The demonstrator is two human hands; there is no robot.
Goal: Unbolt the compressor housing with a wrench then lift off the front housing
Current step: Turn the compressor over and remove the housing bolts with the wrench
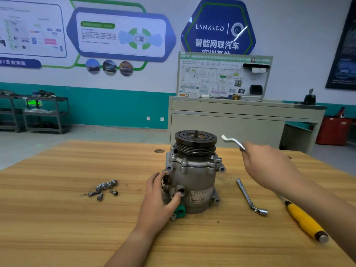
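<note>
Fingers (157, 177) of left hand (158, 201) round compressor (194, 178) flank; wrench (231, 140) in right hand (269, 166).

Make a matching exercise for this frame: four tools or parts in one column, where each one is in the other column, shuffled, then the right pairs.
Things
1. loose bolts
2. L-shaped socket wrench
3. flat wrench
4. yellow-handled tool

Places
a. held in the air by the right hand, right of the pulley
b. lying on the table just right of the compressor
c. clustered on the table left of the compressor
d. lying farthest right on the table

Pairs: 1-c, 2-b, 3-a, 4-d
</note>
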